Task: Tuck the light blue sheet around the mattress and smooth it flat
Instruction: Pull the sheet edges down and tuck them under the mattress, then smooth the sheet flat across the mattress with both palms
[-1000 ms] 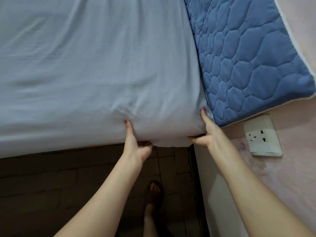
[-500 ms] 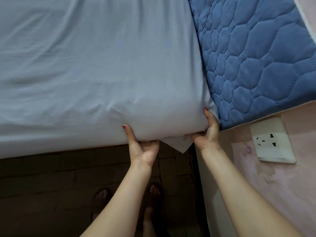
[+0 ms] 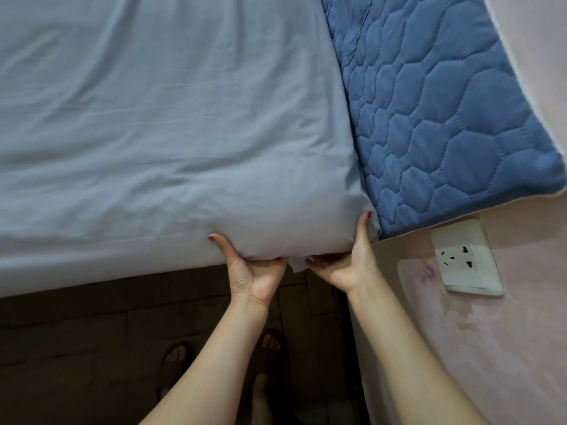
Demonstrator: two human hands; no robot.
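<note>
The light blue sheet (image 3: 159, 124) is lying spread over the mattress, its near edge running left to right and its corner pointing toward the pink wall (image 3: 506, 348); the left hand (image 3: 254, 271) is gripping that corner from below, thumb lying up on the cloth; the right hand (image 3: 349, 265) is gripping it just beside, fingers curling underneath, thumb lying against the quilted blue pad (image 3: 445, 118).

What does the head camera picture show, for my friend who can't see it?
Two hands, the left hand and right hand, grip the corner of a mattress covered by a light blue sheet, fingers tucked underneath. A darker blue quilted pad lies alongside, with a wall socket nearby.
</note>
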